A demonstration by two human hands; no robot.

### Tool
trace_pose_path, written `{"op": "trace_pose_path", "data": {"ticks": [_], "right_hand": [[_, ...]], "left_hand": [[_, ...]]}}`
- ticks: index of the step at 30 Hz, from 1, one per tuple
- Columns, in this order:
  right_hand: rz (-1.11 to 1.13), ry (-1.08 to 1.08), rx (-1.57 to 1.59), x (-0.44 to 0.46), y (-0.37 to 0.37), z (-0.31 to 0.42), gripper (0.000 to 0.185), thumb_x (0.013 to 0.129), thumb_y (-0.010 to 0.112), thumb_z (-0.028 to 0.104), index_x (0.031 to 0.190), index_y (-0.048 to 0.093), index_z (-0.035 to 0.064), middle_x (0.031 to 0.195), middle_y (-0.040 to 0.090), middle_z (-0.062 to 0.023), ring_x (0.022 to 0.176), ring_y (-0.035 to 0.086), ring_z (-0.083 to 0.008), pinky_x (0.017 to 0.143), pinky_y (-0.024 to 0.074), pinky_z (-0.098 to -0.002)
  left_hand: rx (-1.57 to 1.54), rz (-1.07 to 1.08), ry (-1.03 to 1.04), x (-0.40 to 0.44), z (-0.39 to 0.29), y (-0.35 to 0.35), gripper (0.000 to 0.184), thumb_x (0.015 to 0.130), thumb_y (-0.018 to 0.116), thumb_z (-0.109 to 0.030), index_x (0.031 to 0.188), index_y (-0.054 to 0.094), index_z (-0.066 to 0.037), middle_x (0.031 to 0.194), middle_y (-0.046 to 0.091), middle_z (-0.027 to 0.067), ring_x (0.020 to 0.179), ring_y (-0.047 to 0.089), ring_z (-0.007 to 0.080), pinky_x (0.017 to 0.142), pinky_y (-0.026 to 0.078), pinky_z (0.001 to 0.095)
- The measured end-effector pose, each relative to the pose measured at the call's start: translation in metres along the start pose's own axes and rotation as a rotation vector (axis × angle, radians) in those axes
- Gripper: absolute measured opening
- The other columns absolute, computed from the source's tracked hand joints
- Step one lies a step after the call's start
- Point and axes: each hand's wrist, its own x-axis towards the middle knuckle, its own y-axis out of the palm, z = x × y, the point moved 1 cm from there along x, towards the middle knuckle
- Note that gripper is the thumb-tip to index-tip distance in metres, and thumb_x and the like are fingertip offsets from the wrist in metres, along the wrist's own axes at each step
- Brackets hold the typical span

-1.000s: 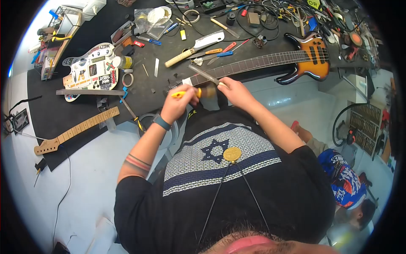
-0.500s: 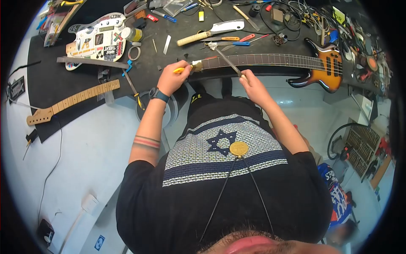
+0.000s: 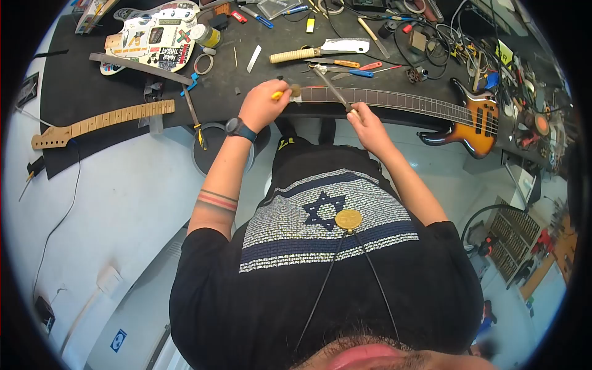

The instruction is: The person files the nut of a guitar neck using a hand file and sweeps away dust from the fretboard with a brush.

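My left hand [image 3: 264, 106] is closed around a yellow-handled tool [image 3: 277, 95] at the head end of a bass guitar. The blurred tan tip [image 3: 296, 90] of that tool may be bristles. A slim grey metal tool [image 3: 333, 88] is gripped by its handle end in my right hand [image 3: 369, 128], slanting up and left across the bass neck [image 3: 394, 98]. The sunburst bass body [image 3: 472, 126] lies to the right, near the bench's front edge. The headstock is mostly hidden by my left hand.
Beyond the neck lie a cleaver-shaped tool [image 3: 320, 51], a blue-handled tool [image 3: 361, 73] and tangled cables [image 3: 435, 52]. To the left are a stickered guitar body [image 3: 154, 40], a loose maple neck [image 3: 117, 122] and a yellow-handled screwdriver [image 3: 198, 126]. A round bin [image 3: 216, 154] stands below.
The view has shifted slightly, so bench objects sit differently in the frame. My left hand has moved a little right with its tool. Both hands keep their grips.
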Motion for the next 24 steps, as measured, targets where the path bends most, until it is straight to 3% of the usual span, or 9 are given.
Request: {"op": "trace_pose_path", "data": {"ticks": [4,8,11,15,16,17,19,22,24], "right_hand": [[0.001,0.022,0.057,0.004,-0.003,0.009,0.034,0.117,0.066,0.031,0.132,0.064,0.0000,0.109,0.077,-0.0210,0.099,0.075,-0.0336,0.091,0.0575,-0.0452],[0.002,0.027,0.078,0.008,-0.006,0.014,0.034,0.117,0.065,0.031,0.130,0.064,-0.0003,0.105,0.076,-0.0189,0.095,0.073,-0.0296,0.089,0.0571,-0.0443],[-0.001,0.020,0.145,0.012,-0.003,0.010,0.030,0.119,0.061,0.029,0.128,0.065,0.0005,0.093,0.071,-0.0139,0.084,0.069,-0.0235,0.081,0.0551,-0.0404],[-0.014,0.026,0.358,0.017,0.003,0.021,0.026,0.121,0.052,0.024,0.126,0.064,0.0018,0.080,0.062,-0.0060,0.071,0.058,-0.0143,0.069,0.0484,-0.0345],[-0.043,0.009,0.420,0.018,0.008,0.029,0.025,0.121,0.050,0.023,0.126,0.064,0.0022,0.077,0.060,-0.0042,0.069,0.056,-0.0123,0.066,0.0464,-0.0332],[-0.021,0.023,0.514,0.022,0.014,0.034,0.023,0.120,0.049,0.021,0.126,0.061,0.0026,0.077,0.060,-0.0036,0.069,0.054,-0.0120,0.066,0.0458,-0.0329],[0.050,0.055,0.653,0.031,0.028,0.035,0.021,0.119,0.048,0.020,0.124,0.059,0.0026,0.078,0.060,-0.0031,0.069,0.054,-0.0117,0.065,0.0458,-0.0327],[0.116,0.025,0.614,0.032,0.038,0.054,0.021,0.117,0.053,0.021,0.124,0.057,0.0011,0.081,0.060,-0.0031,0.070,0.054,-0.0102,0.064,0.0458,-0.0318],[0.101,-0.078,0.451,0.033,0.041,0.046,0.022,0.115,0.061,0.021,0.122,0.060,0.0005,0.090,0.067,-0.0104,0.078,0.065,-0.0210,0.075,0.0544,-0.0374]], "left_hand": [[0.095,-0.142,0.016,0.003,-0.006,-0.002,0.016,0.103,0.071,-0.018,0.097,0.068,-0.003,0.091,0.073,0.0199,0.089,0.071,0.0454,0.080,0.057,0.0537],[0.094,0.141,-0.071,-0.003,-0.010,0.006,0.023,0.104,0.069,-0.024,0.093,0.067,-0.003,0.089,0.072,0.0221,0.089,0.070,0.0488,0.079,0.056,0.0545],[0.071,0.034,-0.105,-0.012,-0.021,0.001,0.028,0.105,0.069,-0.026,0.092,0.066,-0.002,0.089,0.071,0.0227,0.089,0.069,0.0493,0.077,0.054,0.0550],[-0.108,-0.024,-0.188,-0.020,-0.026,0.020,0.038,0.113,0.066,-0.029,0.088,0.063,0.001,0.081,0.067,0.0178,0.077,0.068,0.0353,0.073,0.053,0.0471],[-0.433,0.048,-0.341,-0.020,-0.027,0.036,0.042,0.117,0.063,-0.031,0.090,0.069,0.000,0.082,0.070,0.0098,0.077,0.066,0.0214,0.073,0.054,0.0393],[-0.667,0.118,-0.450,-0.021,-0.030,0.052,0.039,0.120,0.061,-0.034,0.106,0.074,0.000,0.090,0.075,0.0043,0.079,0.067,0.0141,0.074,0.056,0.0339],[-0.910,0.157,-0.547,-0.013,-0.058,0.059,0.037,0.122,0.059,-0.036,0.123,0.074,-0.002,0.086,0.071,0.0017,0.073,0.064,0.0113,0.070,0.054,0.0302],[-1.060,-0.016,-0.581,-0.013,-0.062,0.078,0.033,0.122,0.060,-0.035,0.125,0.071,-0.004,0.082,0.065,0.0001,0.066,0.058,0.0097,0.062,0.049,0.0291],[-1.101,-0.058,-0.612,-0.018,-0.052,0.088,0.029,0.122,0.061,-0.032,0.120,0.071,-0.006,0.078,0.061,-0.0011,0.063,0.054,0.0089,0.059,0.046,0.0284]]}}
